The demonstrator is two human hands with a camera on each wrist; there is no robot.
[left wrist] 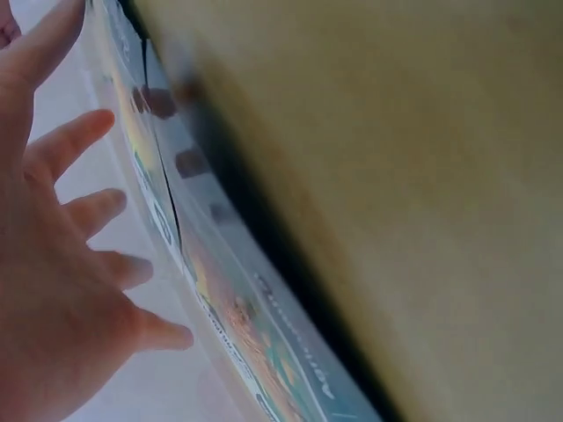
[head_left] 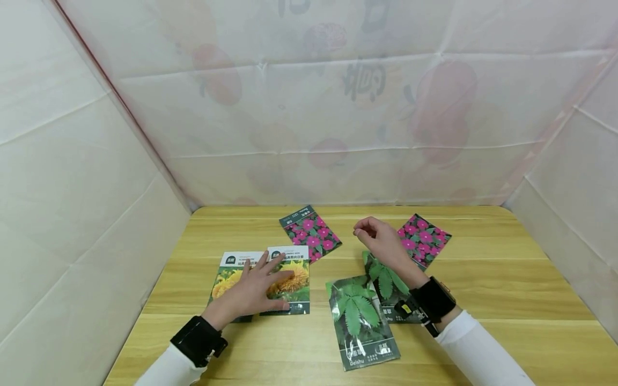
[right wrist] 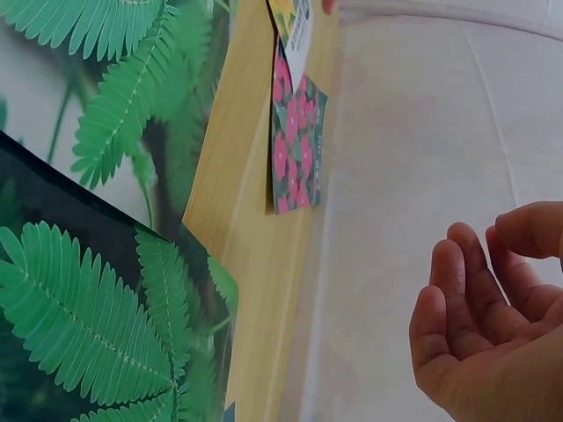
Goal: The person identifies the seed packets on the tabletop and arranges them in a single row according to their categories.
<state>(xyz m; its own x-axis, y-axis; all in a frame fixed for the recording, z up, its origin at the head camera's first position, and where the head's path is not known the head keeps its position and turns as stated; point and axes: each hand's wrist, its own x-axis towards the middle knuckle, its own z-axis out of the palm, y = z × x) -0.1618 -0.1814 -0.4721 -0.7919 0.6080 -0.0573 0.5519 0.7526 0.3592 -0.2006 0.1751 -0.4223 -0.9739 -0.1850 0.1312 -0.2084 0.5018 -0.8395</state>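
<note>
With fingers spread, my left hand is over two sunflower seed packets, the left one and the right one. In the left wrist view its fingers look slightly apart from the packets. My right hand is raised over the table, fingers loosely curled, with nothing visible in it. Beneath its wrist lies a green-leaf seed packet, partly covered by the arm. Another green-leaf packet overlaps it at the front. A pink-flower packet lies right of that hand, partly hidden.
A second pink-flower packet lies toward the back, its lower end under the right sunflower packet. The wooden table is walled in by pale cloth at the back and both sides.
</note>
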